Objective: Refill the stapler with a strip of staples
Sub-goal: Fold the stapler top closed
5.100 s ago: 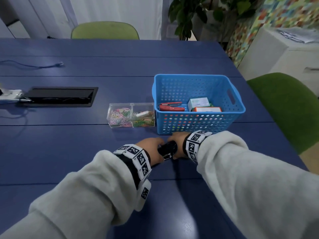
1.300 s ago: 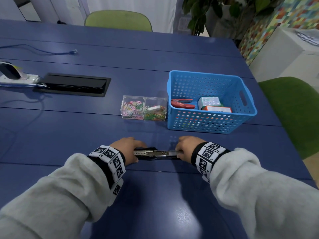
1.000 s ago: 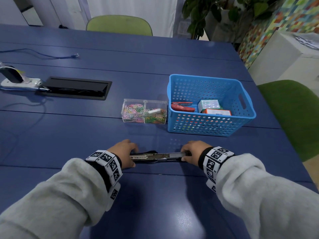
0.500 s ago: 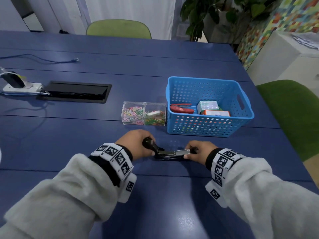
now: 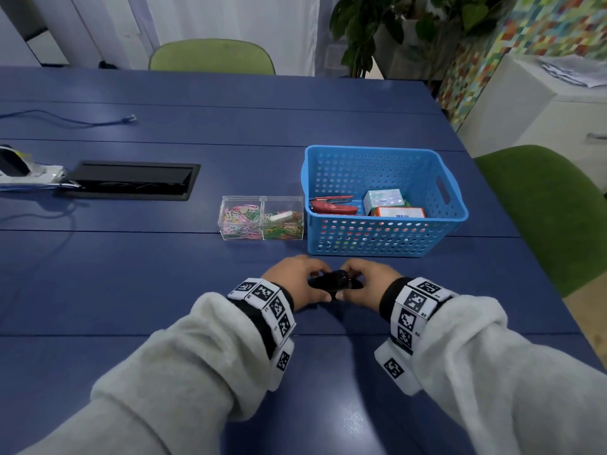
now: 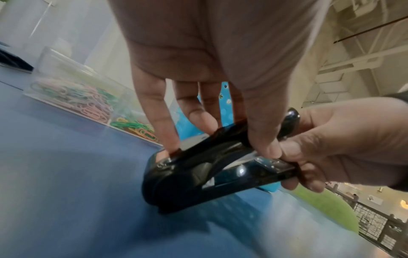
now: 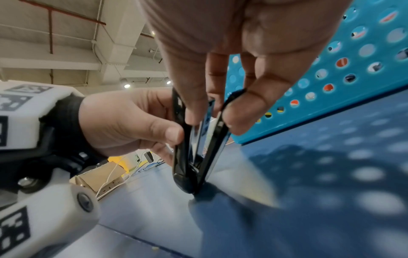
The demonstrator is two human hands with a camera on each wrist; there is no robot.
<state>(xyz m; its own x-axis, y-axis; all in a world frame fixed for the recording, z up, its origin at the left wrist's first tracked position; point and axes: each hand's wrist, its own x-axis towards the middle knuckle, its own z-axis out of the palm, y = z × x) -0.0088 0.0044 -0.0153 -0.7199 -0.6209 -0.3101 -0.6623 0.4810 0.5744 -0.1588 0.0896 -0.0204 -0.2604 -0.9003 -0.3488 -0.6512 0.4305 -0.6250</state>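
Note:
A black stapler (image 5: 333, 281) lies on the blue table (image 5: 164, 290) in front of me, with both hands closed in around it. My left hand (image 5: 295, 285) grips its rear half, fingers over the top cover (image 6: 223, 137) and thumb on the near side. My right hand (image 5: 366, 284) pinches the front end between thumb and fingers. In the right wrist view the stapler (image 7: 189, 157) shows end-on, its cover, metal magazine and base splayed in a narrow V. I cannot tell whether staples lie in the magazine.
A blue perforated basket (image 5: 384, 238) stands just beyond the hands, holding a red stapler (image 5: 331, 206) and small boxes (image 5: 384, 198). To its left sits a clear box of coloured paper clips (image 5: 261, 218). A black cable hatch (image 5: 131, 180) is at far left, a green chair (image 5: 542, 208) at right.
A second ago the stapler lay unfolded flat between hands held apart. My left hand swung the cover up and over, and both hands have come together on the nearly folded stapler.

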